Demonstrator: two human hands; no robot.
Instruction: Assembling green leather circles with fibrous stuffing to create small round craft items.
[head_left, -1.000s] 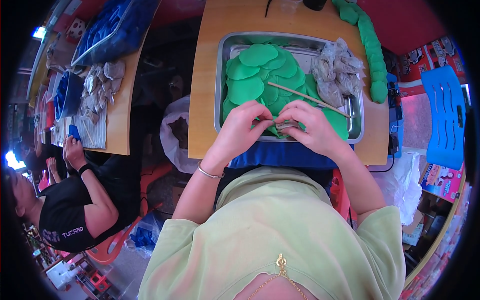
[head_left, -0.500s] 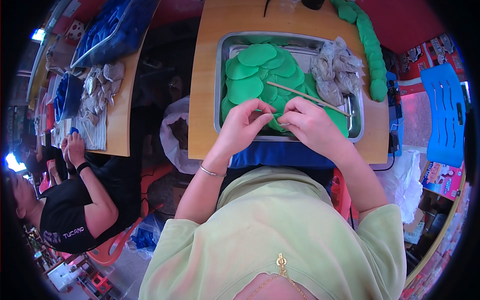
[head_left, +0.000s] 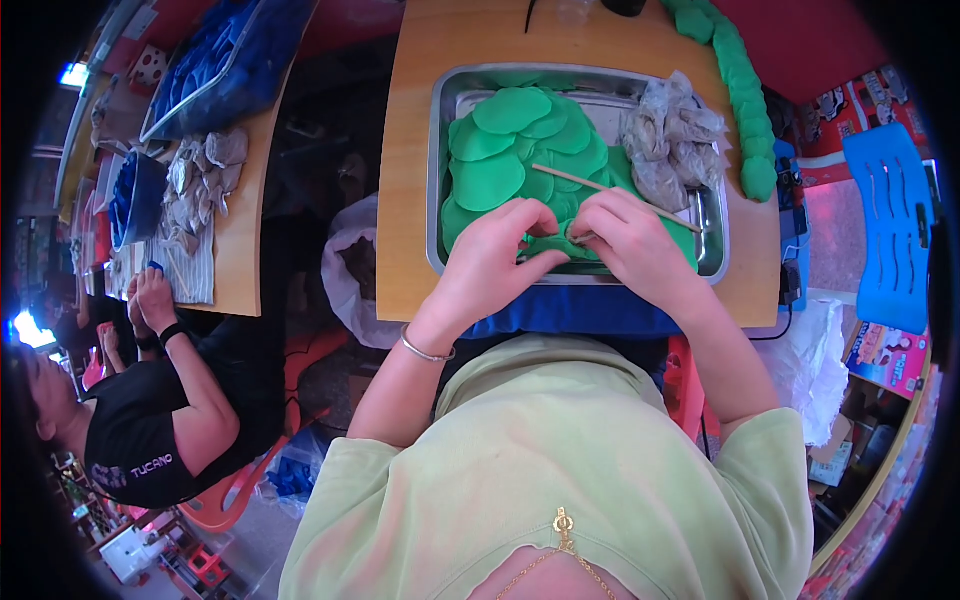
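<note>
My left hand (head_left: 497,250) is over the near side of a shallow metal tray (head_left: 436,190). Its thumb and forefinger are parted, with a green sheet piece (head_left: 543,245) showing between them; whether they touch it I cannot tell. Close beside it, my right hand (head_left: 630,240) is closed in a pinch at the same green piece. A small beige bit (head_left: 578,238) shows at its fingertips, too small to name. Thin round green discs (head_left: 490,180) lie heaped in the tray behind my hands. A thin wooden stick (head_left: 610,190) rests slantwise across the discs.
Clear plastic bags with beige contents (head_left: 672,140) lie in the tray's right side. Along the table's (head_left: 410,150) right edge runs a row of overlapping green discs (head_left: 742,100). At left, a person in black (head_left: 140,430) works at another table. A white sack (head_left: 355,265) stands between the tables.
My left thumb and forefinger have spread farther apart. My right hand has shifted slightly right and up, still pinching. The stick and the disc heap stay about where they were.
</note>
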